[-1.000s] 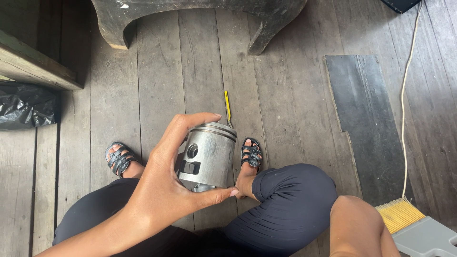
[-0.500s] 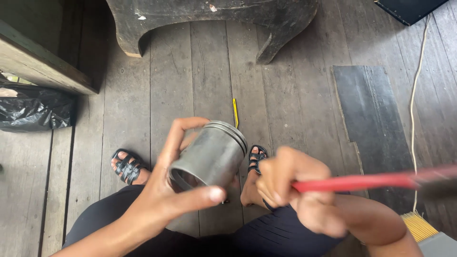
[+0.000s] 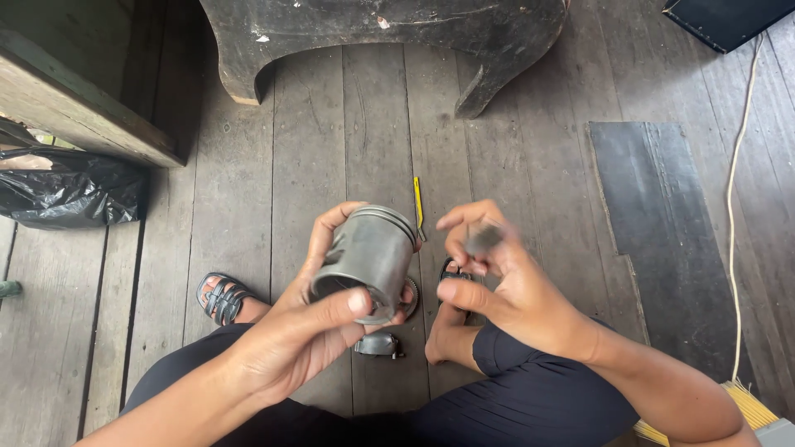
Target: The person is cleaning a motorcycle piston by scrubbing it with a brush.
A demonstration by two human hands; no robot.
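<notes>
Left hand (image 3: 302, 339) gripped a grey metal piston (image 3: 368, 257), thumb across its open skirt, fingers wrapped behind. The piston lay tilted, ringed crown away from the body. Judged rigid, fairly heavy, smooth-walled; best held around the skirt, clear of the ring grooves. Right hand (image 3: 497, 285), just beside it, pinched a small blurred grey part (image 3: 483, 240); kind not discernible. Beyond the hands: a yellow-handled tool (image 3: 418, 203) on the plank floor (image 3: 364, 124). Below the left hand, a small dark metal piece (image 3: 379, 344). Nothing stood between the hands.
</notes>
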